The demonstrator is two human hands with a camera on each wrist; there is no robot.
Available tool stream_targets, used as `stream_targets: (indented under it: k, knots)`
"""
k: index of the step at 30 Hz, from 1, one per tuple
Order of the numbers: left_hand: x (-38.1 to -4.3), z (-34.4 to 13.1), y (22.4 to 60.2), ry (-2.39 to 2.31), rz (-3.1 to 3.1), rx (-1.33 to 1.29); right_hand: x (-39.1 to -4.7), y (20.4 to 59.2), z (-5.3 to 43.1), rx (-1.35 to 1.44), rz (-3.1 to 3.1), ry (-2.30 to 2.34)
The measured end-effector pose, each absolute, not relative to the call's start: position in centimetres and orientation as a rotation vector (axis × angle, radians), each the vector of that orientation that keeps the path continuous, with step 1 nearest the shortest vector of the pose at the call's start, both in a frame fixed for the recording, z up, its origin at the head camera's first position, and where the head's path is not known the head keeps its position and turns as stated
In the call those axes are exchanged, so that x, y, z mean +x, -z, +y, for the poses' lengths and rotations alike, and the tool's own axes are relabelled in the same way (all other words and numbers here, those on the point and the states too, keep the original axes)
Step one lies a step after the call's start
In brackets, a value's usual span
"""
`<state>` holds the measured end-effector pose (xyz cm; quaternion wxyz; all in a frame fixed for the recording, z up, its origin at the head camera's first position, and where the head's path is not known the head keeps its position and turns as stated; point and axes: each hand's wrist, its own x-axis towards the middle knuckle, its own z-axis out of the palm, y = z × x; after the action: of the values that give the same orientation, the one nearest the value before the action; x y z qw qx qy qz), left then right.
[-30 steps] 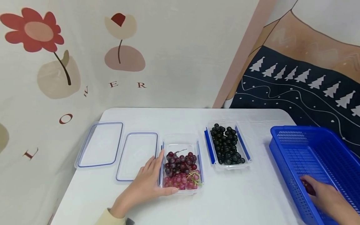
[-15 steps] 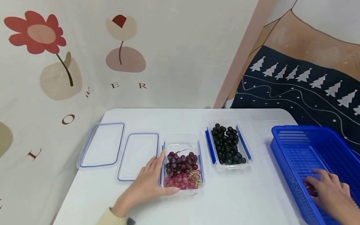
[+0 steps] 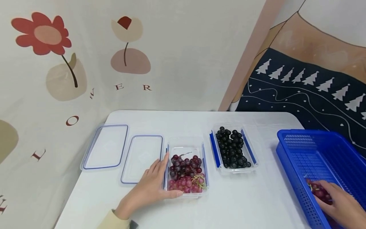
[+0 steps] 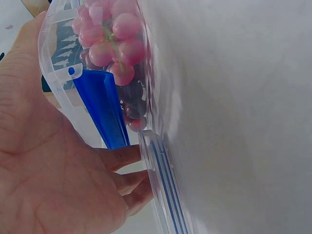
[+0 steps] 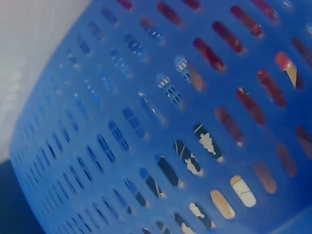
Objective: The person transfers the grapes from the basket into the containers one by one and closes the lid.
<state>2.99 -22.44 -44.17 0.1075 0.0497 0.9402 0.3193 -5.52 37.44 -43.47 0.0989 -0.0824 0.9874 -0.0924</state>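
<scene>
My left hand (image 3: 151,183) rests at a clear container (image 3: 180,150), its fairly straight fingers along the left side and thumb at the front rim. Inside are dark red grapes (image 3: 186,163) at the back and pinker grapes (image 3: 183,183) in front. In the left wrist view a blue latch flap (image 4: 100,107) hangs by my palm, and my fingertips meet a lid's edge (image 4: 165,185). Over at the right, my right hand (image 3: 341,200) grips a bunch of red grapes (image 3: 321,194) inside a blue basket (image 3: 289,165). Red shows through the basket's slotted wall (image 5: 146,112) in the right wrist view.
Another clear container (image 3: 248,167), with black grapes (image 3: 230,148) in it, stands between the first container and the basket. Two clear blue-rimmed lids lie at the left, one nearer (image 3: 144,156) and one farther (image 3: 107,146). A printed curtain (image 3: 183,57) hangs behind the white table (image 3: 243,200).
My right hand's fingers spread over the basket, then closed round the grapes, and more of the bunch now shows. My left hand keeps its place at the container.
</scene>
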Motion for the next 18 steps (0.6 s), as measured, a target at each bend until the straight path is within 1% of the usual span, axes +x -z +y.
stream_targets:
  k: [2, 6, 9, 13, 15, 18]
  knots:
    - [3.0, -22.5, 44.1, -0.94, 2.769, 0.148, -5.1, 43.4, 37.3, -0.281, 3.03, 0.337]
    - [3.1, -22.5, 44.0, -0.936, 2.771, 0.143, -4.4, 43.4, 36.8, -0.328, 3.196, 0.737]
    - [3.2, -22.6, 43.9, -0.94, 2.768, 0.139, -4.0, 43.2, 36.1, -0.285, 3.256, 1.153]
    - [3.2, -22.6, 43.8, -0.945, 2.763, 0.144, -3.5, 42.7, 34.5, -0.098, 3.283, 1.648]
    - [3.2, -22.6, 43.8, -0.944, 2.762, 0.147, -3.5, 42.7, 33.7, -0.162, 3.063, 2.142]
    - [3.2, -22.4, 43.7, -0.95, 2.761, 0.151, -3.7, 42.7, 32.9, -0.429, 2.477, 2.84]
